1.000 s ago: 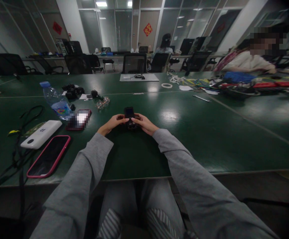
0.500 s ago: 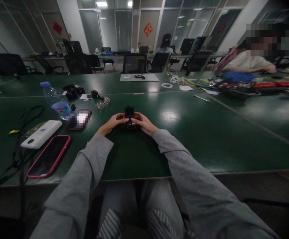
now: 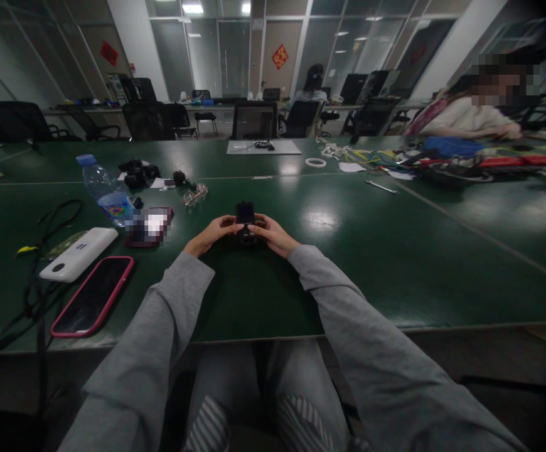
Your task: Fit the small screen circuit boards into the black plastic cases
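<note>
Between my two hands stands a small black device with a dark screen on its upper part, at the middle of the green table. My left hand grips its left side, fingers curled behind it and thumb on the front below the screen. From the other side my right hand holds it too, its thumb resting on the front near a small white mark. The fingers behind the device are mostly hidden. Both forearms, in grey sleeves, reach over the table's near edge.
At left lie a phone in a pink case, a white power bank, black cables, another phone and a tilted water bottle. Glasses lie ahead. Tangled wires and a person are far right.
My hands and the black device stay in practically the same place. At the far right the person's head has shifted slightly.
</note>
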`<state>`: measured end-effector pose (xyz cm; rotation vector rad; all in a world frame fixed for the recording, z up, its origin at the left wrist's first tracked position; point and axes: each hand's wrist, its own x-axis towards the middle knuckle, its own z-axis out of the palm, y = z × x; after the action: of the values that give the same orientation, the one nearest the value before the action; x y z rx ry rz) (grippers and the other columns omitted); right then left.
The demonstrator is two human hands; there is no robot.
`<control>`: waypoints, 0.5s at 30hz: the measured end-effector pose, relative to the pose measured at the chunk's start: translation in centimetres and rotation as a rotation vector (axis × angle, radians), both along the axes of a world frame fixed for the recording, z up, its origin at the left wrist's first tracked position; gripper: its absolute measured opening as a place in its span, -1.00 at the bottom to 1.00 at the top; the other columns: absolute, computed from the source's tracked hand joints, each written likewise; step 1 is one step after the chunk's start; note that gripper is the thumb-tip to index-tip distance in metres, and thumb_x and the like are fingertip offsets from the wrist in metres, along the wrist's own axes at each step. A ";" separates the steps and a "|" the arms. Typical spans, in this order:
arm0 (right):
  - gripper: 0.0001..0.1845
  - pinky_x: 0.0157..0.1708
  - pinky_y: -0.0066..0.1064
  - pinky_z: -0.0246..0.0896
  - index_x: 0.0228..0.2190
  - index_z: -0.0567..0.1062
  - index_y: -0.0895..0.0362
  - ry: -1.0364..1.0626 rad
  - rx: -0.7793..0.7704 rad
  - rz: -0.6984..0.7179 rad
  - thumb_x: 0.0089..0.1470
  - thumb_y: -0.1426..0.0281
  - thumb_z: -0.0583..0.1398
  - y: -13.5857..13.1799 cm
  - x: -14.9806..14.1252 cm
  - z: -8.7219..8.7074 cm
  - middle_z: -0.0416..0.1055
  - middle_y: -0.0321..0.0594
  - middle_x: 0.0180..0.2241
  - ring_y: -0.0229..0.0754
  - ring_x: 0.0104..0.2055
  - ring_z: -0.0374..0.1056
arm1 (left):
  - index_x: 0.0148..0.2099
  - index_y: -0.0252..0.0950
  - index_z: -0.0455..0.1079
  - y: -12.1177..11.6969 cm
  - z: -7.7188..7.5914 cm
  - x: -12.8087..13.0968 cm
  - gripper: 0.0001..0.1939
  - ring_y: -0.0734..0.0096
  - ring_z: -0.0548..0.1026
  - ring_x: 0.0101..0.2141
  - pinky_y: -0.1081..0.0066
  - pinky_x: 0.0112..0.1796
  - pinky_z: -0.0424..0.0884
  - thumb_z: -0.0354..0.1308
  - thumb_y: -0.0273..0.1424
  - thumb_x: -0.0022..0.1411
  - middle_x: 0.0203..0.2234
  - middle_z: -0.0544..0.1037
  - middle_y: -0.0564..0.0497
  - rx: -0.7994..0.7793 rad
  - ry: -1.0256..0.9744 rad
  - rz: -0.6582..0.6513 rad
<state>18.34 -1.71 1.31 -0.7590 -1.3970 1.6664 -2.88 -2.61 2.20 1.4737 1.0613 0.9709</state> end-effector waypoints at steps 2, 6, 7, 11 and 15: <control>-0.26 0.19 -0.09 0.18 0.06 0.31 0.10 0.004 0.002 0.005 -0.14 0.27 0.41 0.0 0.0 0.0 0.42 -0.13 -0.09 -0.11 0.00 0.37 | 0.04 -0.38 0.40 0.0 0.1 0.0 -0.45 0.25 0.43 -0.08 0.28 -0.10 0.29 0.32 -0.18 0.05 -0.01 0.46 -0.21 -0.004 0.004 0.001; -0.26 0.19 -0.10 0.18 0.05 0.33 0.10 0.008 0.009 -0.012 -0.17 0.29 0.42 0.0 -0.1 -0.1 0.42 -0.14 -0.09 -0.11 0.00 0.36 | 0.05 -0.38 0.39 -0.1 0.1 0.1 -0.42 0.23 0.43 -0.05 0.27 -0.07 0.29 0.33 -0.17 0.05 0.02 0.45 -0.22 -0.011 -0.008 0.012; -0.26 0.19 -0.11 0.19 0.05 0.33 0.11 0.006 0.009 -0.022 -0.17 0.28 0.42 0.0 -0.1 -0.1 0.42 -0.13 -0.08 -0.11 0.00 0.36 | 0.05 -0.39 0.39 -0.1 0.1 0.1 -0.42 0.24 0.43 -0.06 0.28 -0.08 0.29 0.33 -0.17 0.04 0.02 0.45 -0.22 -0.010 -0.009 0.013; -0.29 0.17 -0.12 0.21 0.06 0.35 0.10 -0.005 -0.012 -0.055 -0.13 0.24 0.40 0.0 -0.2 -0.1 0.44 -0.14 -0.09 -0.10 -0.01 0.38 | 0.06 -0.39 0.39 0.0 -0.2 0.2 -0.41 0.31 0.45 -0.16 0.33 -0.16 0.30 0.30 -0.11 0.08 -0.10 0.51 -0.18 -0.005 -0.024 0.035; -0.29 0.20 -0.11 0.17 0.06 0.37 0.11 -0.003 0.007 -0.078 -0.14 0.24 0.40 0.0 -0.4 -0.1 0.46 -0.15 -0.10 -0.10 0.00 0.38 | 0.01 -0.37 0.42 0.3 -0.4 0.2 -0.44 0.38 0.45 -0.27 0.37 -0.24 0.30 0.21 -0.02 0.15 -0.26 0.52 -0.10 -0.027 -0.086 0.065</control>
<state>17.97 -1.74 1.22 -0.8018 -1.3575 1.5996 -2.67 -2.34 1.80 1.3705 1.0612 1.0521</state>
